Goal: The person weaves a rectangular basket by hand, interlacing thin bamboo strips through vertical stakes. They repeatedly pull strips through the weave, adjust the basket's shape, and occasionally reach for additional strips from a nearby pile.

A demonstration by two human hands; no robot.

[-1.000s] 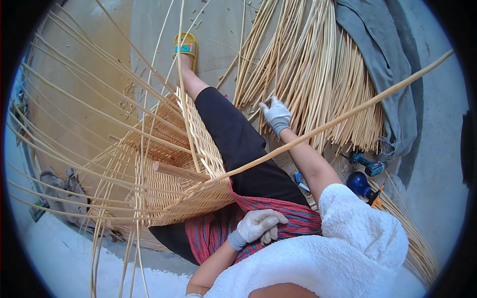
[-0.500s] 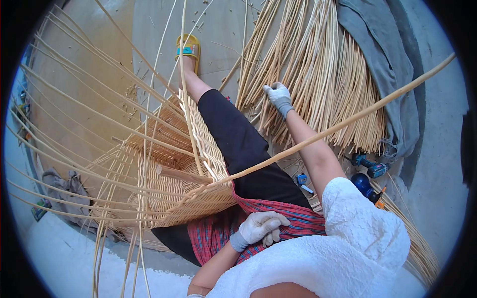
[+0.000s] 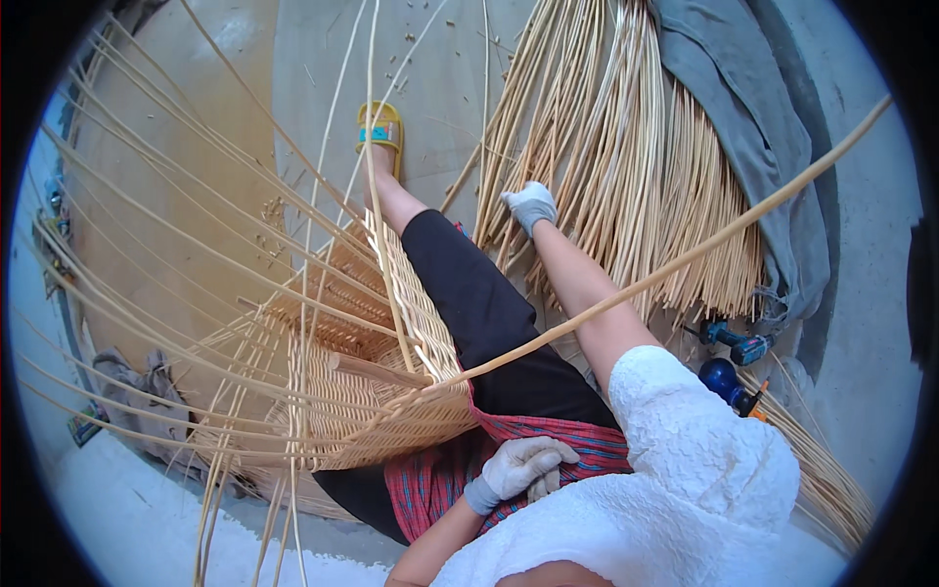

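My left hand (image 3: 520, 468), in a pale work glove, rests on the red checked cloth (image 3: 597, 445) over my lap. Its fingers are loosely bent and apart, with nothing visible in them. My right hand (image 3: 531, 203), gloved too, reaches out over the bundle of peeled wicker rods (image 3: 611, 147). Its fingers are curled in against the rods; what they hold, if anything, is hidden. Against my outstretched leg lies a half-woven wicker basket (image 3: 342, 411) on its side, with long uprights fanning out to the left. A short wooden stick (image 3: 377, 370) lies across it.
A thick rod (image 3: 675, 266) slants from the basket over my right arm. A grey cloth (image 3: 763, 127) lies beside the rods. To the right are a cordless drill (image 3: 738, 342) and a blue round object (image 3: 722, 380). Small offcuts (image 3: 274, 210) dot the floor at left.
The view has shifted a little, so basket, leg and lap appear slightly lower and to the right. My right hand has moved a little left along the rods; my left hand stays on the lap.
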